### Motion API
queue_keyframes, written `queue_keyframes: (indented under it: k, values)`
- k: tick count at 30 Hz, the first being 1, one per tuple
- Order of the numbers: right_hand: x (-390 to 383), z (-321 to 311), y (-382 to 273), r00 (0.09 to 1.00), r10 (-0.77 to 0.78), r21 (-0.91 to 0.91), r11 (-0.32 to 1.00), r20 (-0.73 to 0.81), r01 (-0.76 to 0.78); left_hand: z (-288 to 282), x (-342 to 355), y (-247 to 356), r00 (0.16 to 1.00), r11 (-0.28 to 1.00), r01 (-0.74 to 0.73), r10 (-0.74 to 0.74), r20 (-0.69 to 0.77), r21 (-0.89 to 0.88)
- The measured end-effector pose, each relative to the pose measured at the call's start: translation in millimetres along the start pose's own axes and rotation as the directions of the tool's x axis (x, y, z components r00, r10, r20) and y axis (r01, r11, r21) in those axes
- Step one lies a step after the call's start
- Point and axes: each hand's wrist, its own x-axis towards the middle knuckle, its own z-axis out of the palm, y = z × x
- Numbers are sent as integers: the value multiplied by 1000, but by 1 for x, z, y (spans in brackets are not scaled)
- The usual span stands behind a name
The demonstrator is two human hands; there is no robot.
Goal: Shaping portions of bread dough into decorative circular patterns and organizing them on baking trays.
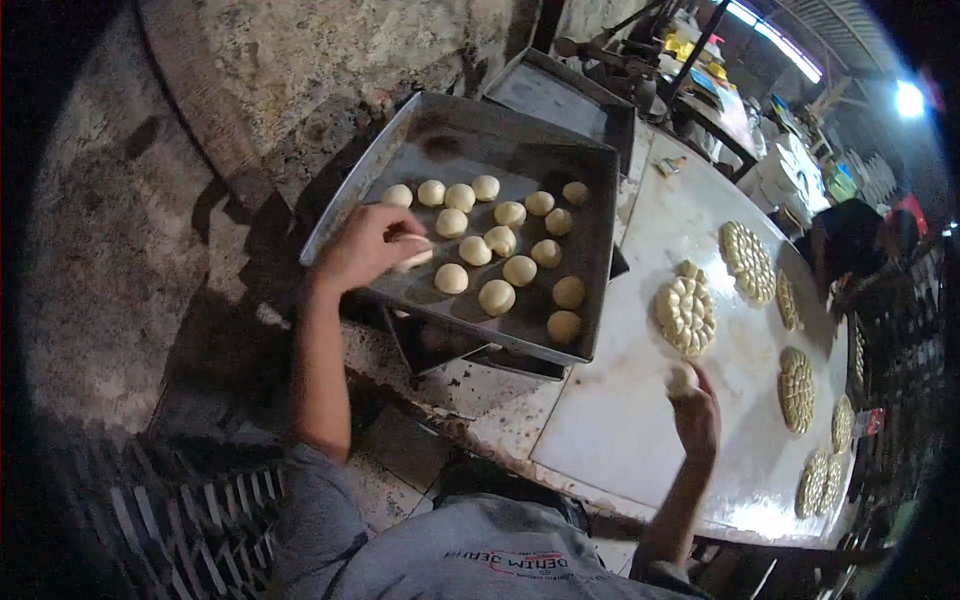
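Observation:
My left hand (365,242) reaches into the left side of a deep metal tray (470,145), fingers closed on a pale dough ball (414,256). Several smooth round dough balls (519,270) lie spaced over the tray's dark bottom. My right hand (697,412) is over the white tabletop (620,420), right of the tray, gripping another dough ball (682,378). Just beyond it lies a shaped dough round (686,315) with a segmented top. More patterned dough pieces (747,262) lie along the table's right side.
Another metal tray (540,88) sits behind the filled one, and more trays (420,345) are underneath it. A mottled wall (230,50) stands at the back left. A cluttered bench (725,110) is at the back right. A small wrapper (668,165) lies on the tabletop's far end.

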Motion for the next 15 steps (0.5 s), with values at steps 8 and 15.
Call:
queue_keyframes:
  k: [8,15]
  values:
    - [44,221,-54,712,-694,-574,542,107,614,30,-28,-20,993,996,-40,31,116,82]
    - [28,28,37,813,-476,-620,761,-335,190,184,-56,40,362,217,420,851,382,-881]
